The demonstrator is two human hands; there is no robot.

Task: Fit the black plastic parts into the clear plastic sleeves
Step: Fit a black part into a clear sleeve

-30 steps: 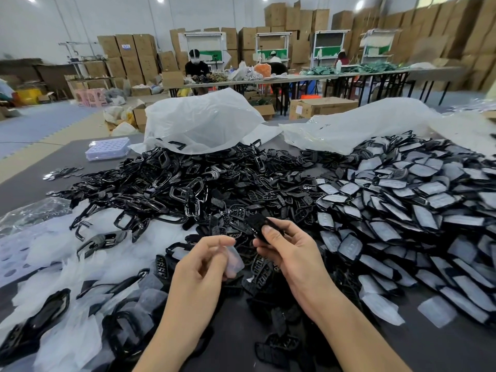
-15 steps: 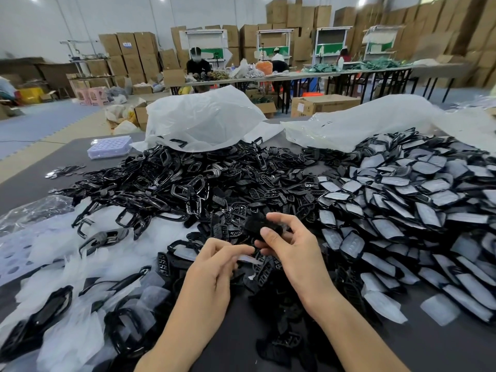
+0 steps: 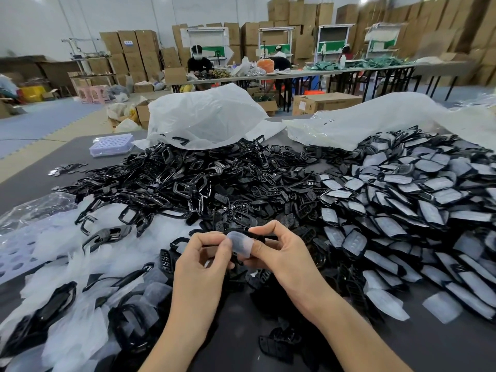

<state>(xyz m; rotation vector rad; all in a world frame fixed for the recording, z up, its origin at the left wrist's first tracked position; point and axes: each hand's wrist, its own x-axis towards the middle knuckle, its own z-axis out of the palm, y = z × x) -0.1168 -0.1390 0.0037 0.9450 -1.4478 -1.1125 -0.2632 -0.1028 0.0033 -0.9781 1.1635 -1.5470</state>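
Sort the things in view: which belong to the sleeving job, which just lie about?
Job: clear plastic sleeve pinched by left hand; black plastic part in right hand; heap of loose black parts; pile of sleeved parts.
Lying about: lilac plastic box; white plastic bag; cardboard boxes.

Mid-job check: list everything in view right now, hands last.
clear sleeve: one, translucent, between both hands
black part: one, black, behind that sleeve
loose black parts: large pile, black, table centre
sleeved parts: large pile, black in clear, right
empty sleeves: many, whitish, left
plastic bags: two, white, behind piles
box: one, lilac, far left
table: one, dark grey, underneath
left hand: pinches clear sleeve
right hand: grips black part
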